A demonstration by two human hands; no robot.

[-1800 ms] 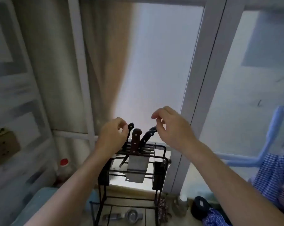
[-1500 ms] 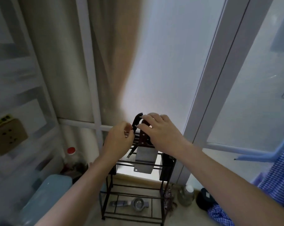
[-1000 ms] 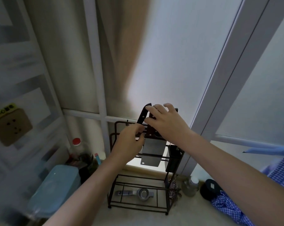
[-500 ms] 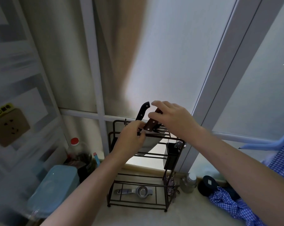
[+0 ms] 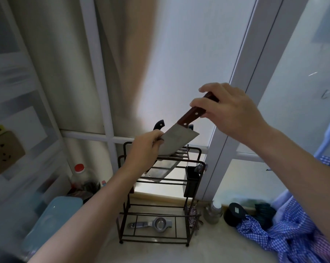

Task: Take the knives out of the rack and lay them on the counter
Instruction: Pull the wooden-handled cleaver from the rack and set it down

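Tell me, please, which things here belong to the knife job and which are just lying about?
Job: cleaver, right hand on its handle, left hand at its blade; black-handled knife; rack; counter.

Lying about: squeezer, blue cloth, bottle, jar.

Cleaver (image 5: 176, 141): broad steel blade, reddish-brown riveted handle, tilted handle-up to the right, lower blade edge just above the rack (image 5: 160, 186). Rack: black wire, upright on the pale counter (image 5: 207, 251). Black-handled knife (image 5: 159, 124) stands in its top slots.
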